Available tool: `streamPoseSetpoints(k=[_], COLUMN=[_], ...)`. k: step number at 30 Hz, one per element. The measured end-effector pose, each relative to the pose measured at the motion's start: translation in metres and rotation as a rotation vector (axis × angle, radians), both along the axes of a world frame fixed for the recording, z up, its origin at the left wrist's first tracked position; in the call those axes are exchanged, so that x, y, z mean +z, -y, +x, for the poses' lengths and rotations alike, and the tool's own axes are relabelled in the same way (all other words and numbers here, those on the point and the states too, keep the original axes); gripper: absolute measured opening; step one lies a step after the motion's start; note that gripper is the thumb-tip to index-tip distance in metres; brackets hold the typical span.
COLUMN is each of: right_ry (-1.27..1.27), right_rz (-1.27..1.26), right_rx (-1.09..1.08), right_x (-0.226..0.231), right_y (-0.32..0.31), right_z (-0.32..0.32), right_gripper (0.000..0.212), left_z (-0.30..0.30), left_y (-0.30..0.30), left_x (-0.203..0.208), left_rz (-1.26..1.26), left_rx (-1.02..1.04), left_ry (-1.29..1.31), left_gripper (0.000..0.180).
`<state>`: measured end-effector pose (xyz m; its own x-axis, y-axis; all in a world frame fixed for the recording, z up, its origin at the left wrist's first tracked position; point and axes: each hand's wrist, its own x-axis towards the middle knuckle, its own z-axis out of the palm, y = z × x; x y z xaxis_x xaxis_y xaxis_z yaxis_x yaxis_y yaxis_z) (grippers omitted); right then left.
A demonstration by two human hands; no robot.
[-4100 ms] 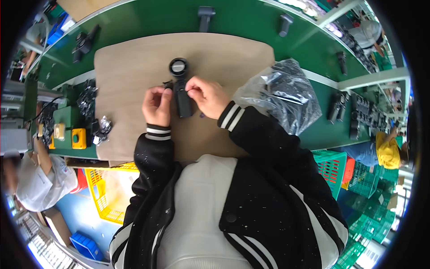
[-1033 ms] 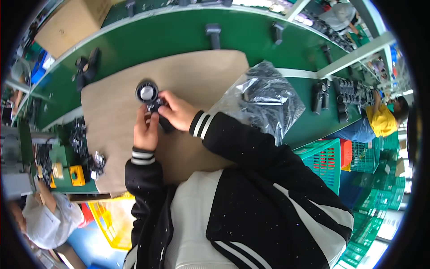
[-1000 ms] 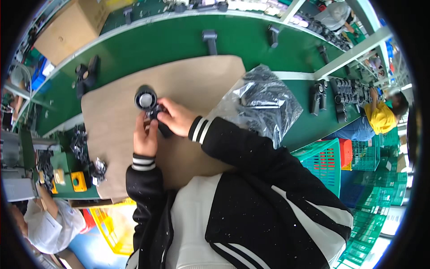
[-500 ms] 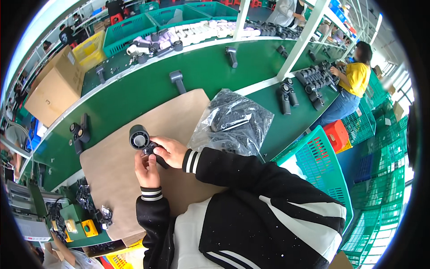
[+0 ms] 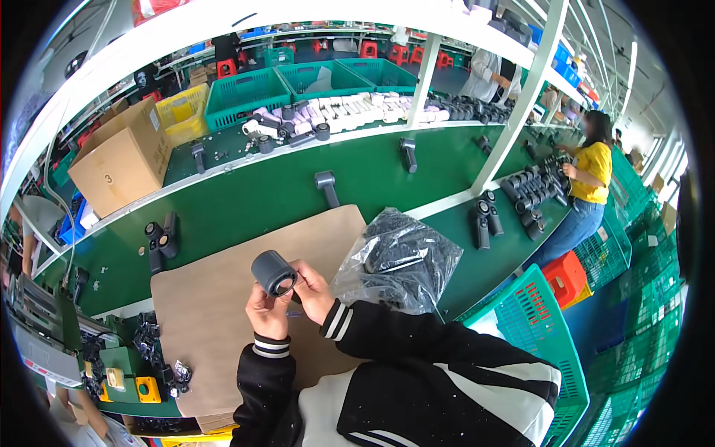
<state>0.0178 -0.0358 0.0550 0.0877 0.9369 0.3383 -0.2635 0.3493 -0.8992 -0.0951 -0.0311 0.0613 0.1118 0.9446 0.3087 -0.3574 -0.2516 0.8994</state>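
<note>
Compared with half a second ago, the dark grey device [image 5: 269, 270] has been turned: the side of its barrel-shaped head is now presented, and the ringed opening, which was faced more toward the camera, is tipped to the lower right. It is held between the left hand [image 5: 268, 316] and the right hand [image 5: 314, 293], over the brown sheet [image 5: 216, 313] on the green tabletop [image 5: 257, 195]. The grip of each hand is closed on it, fingers bent around the lower part of the head. The view has been tilted up, so more of the green crates [image 5: 249, 83] is shown. The handle is mostly hidden by the hands. A small bluish piece [image 5: 295, 314] below the right hand cannot be made out, and the contents of the clear plastic bag [image 5: 430, 277] are blurred by glare and folds.
</note>
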Motion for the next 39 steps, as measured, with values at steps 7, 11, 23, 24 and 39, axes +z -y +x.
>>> streamPoseSetpoints(k=[7,11,23,24,39], right_ry=[-0.1,0.097,-0.382,-0.439,0.996], right_rz=[-0.067,-0.34,-0.563,-0.561,-0.693], right_rx=[-0.093,0.122,-0.041,-0.184,0.084], right_x=[0.025,-0.02,-0.045,-0.026,-0.011], right_y=[-0.009,-0.008,-0.099,-0.101,0.083], right_z=[0.001,0.015,0.031,0.033,0.17], right_gripper=[0.023,0.026,0.046,0.058,0.023], left_z=[0.012,0.003,-0.023,-0.024,-0.1], left_y=[-0.028,-0.055,-0.07,-0.074,-0.273], left_x=[0.006,-0.025,-0.073,-0.076,-0.063], left_rz=[0.205,0.057,-0.018,-0.002,0.174], left_rx=[0.197,0.143,0.128,0.133,0.832], left_ry=[-0.196,-0.027,-0.825,-0.768,-1.567], left_gripper=[0.018,0.022,0.049,0.048,0.07])
